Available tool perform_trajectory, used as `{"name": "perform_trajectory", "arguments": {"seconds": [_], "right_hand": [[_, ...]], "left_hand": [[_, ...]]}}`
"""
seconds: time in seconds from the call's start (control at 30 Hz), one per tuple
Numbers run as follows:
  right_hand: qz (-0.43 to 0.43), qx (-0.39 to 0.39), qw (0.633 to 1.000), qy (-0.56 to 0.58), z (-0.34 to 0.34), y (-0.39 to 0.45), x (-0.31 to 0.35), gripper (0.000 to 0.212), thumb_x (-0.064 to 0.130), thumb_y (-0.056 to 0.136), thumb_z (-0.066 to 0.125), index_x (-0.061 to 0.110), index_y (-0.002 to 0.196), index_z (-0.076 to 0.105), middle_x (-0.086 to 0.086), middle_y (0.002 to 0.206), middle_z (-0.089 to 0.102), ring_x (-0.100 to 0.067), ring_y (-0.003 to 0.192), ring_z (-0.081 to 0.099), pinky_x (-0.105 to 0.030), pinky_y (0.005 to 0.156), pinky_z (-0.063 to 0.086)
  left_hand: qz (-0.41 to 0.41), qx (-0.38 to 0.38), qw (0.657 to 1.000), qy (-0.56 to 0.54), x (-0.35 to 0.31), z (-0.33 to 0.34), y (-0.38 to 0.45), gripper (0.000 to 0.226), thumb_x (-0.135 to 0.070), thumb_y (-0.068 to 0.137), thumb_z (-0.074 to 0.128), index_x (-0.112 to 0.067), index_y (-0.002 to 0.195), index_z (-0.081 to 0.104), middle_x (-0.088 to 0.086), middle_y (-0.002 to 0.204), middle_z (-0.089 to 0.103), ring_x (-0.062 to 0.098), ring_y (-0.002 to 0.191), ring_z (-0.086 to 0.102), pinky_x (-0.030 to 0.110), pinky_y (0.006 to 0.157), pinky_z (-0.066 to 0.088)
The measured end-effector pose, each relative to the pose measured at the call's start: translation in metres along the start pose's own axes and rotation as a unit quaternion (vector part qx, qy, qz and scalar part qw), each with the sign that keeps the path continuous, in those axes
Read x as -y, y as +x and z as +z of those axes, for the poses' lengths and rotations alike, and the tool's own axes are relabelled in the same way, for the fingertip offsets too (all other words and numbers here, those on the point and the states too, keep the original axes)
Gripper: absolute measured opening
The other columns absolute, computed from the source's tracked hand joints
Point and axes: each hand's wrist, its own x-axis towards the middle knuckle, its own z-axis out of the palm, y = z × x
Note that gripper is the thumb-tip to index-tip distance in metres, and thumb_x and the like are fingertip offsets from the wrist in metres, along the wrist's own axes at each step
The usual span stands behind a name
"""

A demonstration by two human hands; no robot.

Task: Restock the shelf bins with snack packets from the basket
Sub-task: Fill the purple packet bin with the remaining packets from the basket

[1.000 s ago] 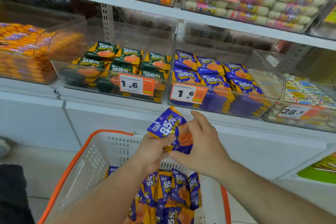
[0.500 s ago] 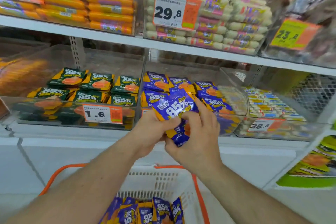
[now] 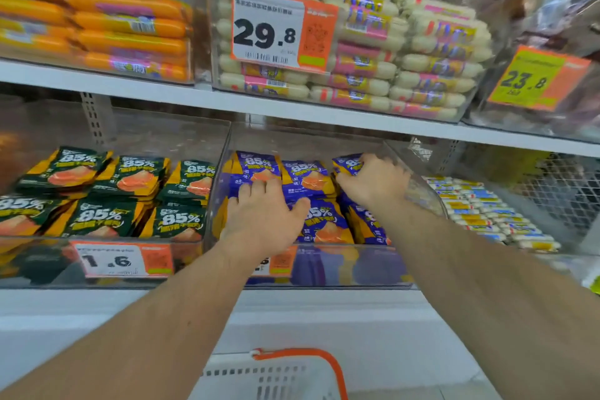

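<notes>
Both my hands are inside the clear shelf bin [image 3: 344,268] of purple 85% snack packets [image 3: 305,177]. My left hand [image 3: 263,219] lies flat on the front-left packets, fingers straight and pressing down. My right hand [image 3: 375,183] reaches to the back right of the bin, where its fingers and thumb curl round a purple packet [image 3: 349,162] lying on the stack there. The white basket [image 3: 279,378] with an orange handle shows only its rim at the bottom edge; its contents are out of view.
A neighbouring bin of green 85% packets [image 3: 107,191] stands to the left, and a bin of small white sticks [image 3: 487,208] to the right. The shelf above [image 3: 292,107] carries orange sausages and white sausages behind a 29.8 tag. Price tags hang on the bin fronts.
Both hands rose from above the basket to the purple bin, carrying the purple packets. The left hand let go and now lies flat on the stack. The view tilted up.
</notes>
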Motion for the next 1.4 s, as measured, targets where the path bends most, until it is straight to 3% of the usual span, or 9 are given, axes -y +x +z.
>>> {"name": "perform_trajectory", "arguments": {"seconds": [0.13,0.3,0.47,0.57,0.77,0.93,1.17,1.27,1.4], "right_hand": [[-0.002,0.039,0.997,-0.06,0.017,0.024,0.006,0.064,0.069,0.078,0.053,0.018,0.116,0.064,-0.015,0.121,0.063,-0.037,0.117,0.055,-0.043,0.098,0.041],[0.003,0.092,0.995,-0.04,0.033,0.029,0.012,0.03,0.034,0.086,0.054,0.012,0.103,0.066,-0.014,0.117,0.065,-0.034,0.108,0.061,-0.041,0.096,0.047],[-0.003,0.116,0.992,-0.04,0.034,0.035,0.01,0.035,0.034,0.094,0.051,0.007,0.112,0.065,-0.017,0.123,0.063,-0.034,0.111,0.06,-0.033,0.078,0.044],[-0.023,0.146,0.987,-0.061,0.031,0.038,0.006,0.055,0.047,0.101,0.037,0.003,0.12,0.063,-0.019,0.132,0.058,-0.036,0.12,0.054,-0.037,0.095,0.045],[-0.029,0.197,0.98,-0.022,0.013,0.034,0.001,0.052,0.031,0.109,0.019,0.003,0.151,0.03,-0.017,0.157,0.029,-0.032,0.143,0.032,-0.034,0.112,0.029],[-0.036,0.077,0.994,0.063,-0.013,0.013,-0.009,0.04,0.03,0.103,0.036,0.002,0.106,0.065,-0.024,0.117,0.064,-0.037,0.105,0.059,-0.032,0.079,0.042],[-0.075,-0.207,0.931,0.292,-0.041,-0.113,0.034,0.029,0.031,0.084,0.047,0.01,0.071,0.061,-0.014,0.069,0.062,-0.034,0.074,0.057,-0.038,0.064,0.037],[-0.073,-0.217,0.892,0.391,-0.022,-0.168,0.048,0.023,0.026,0.076,0.047,0.013,0.057,0.045,0.001,0.048,0.036,-0.019,0.058,0.036,-0.035,0.057,0.022],[-0.021,-0.078,0.913,0.399,0.038,-0.223,0.057,0.033,0.028,0.078,0.048,0.015,0.051,0.034,0.004,0.046,0.03,-0.016,0.058,0.032,-0.03,0.056,0.016]], "left_hand": [[-0.036,0.046,0.998,-0.015,0.0,-0.004,0.004,0.073,-0.064,0.093,0.032,-0.021,0.151,0.024,0.006,0.156,0.028,0.03,0.142,0.021,0.05,0.114,0.017],[-0.05,0.084,0.995,-0.022,-0.002,-0.005,0.006,0.071,-0.065,0.093,0.03,-0.021,0.149,0.029,0.006,0.155,0.028,0.03,0.142,0.02,0.05,0.113,0.017],[-0.03,0.062,0.998,0.004,-0.001,-0.002,0.005,0.072,-0.067,0.092,0.03,-0.021,0.148,0.031,0.006,0.153,0.032,0.029,0.141,0.023,0.049,0.112,0.018],[-0.02,0.056,0.998,0.007,-0.001,-0.003,0.003,0.071,-0.066,0.093,0.03,-0.02,0.147,0.032,0.005,0.152,0.033,0.027,0.14,0.024,0.048,0.111,0.019],[0.006,0.021,1.0,-0.012,0.0,-0.003,0.0,0.061,-0.062,0.092,0.04,-0.024,0.139,0.042,0.002,0.146,0.042,0.026,0.135,0.029,0.046,0.107,0.022],[0.026,0.003,0.997,-0.07,0.002,-0.003,-0.001,0.051,-0.053,0.089,0.053,-0.026,0.132,0.049,-0.004,0.138,0.051,0.023,0.13,0.035,0.044,0.105,0.026],[0.256,-0.173,0.951,-0.032,0.012,-0.02,-0.047,0.035,-0.029,0.078,0.056,-0.022,0.112,0.064,-0.001,0.106,0.066,0.028,0.106,0.055,0.037,0.084,0.029],[0.283,-0.181,0.941,-0.037,0.038,-0.015,-0.097,0.041,-0.035,0.074,0.051,-0.018,0.109,0.063,0.002,0.101,0.066,0.027,0.099,0.053,0.039,0.078,0.032],[0.189,-0.047,0.979,-0.068,0.087,0.021,-0.159,0.051,-0.041,0.076,0.044,-0.018,0.118,0.061,-0.001,0.112,0.064,0.027,0.109,0.051,0.038,0.087,0.032]]}}
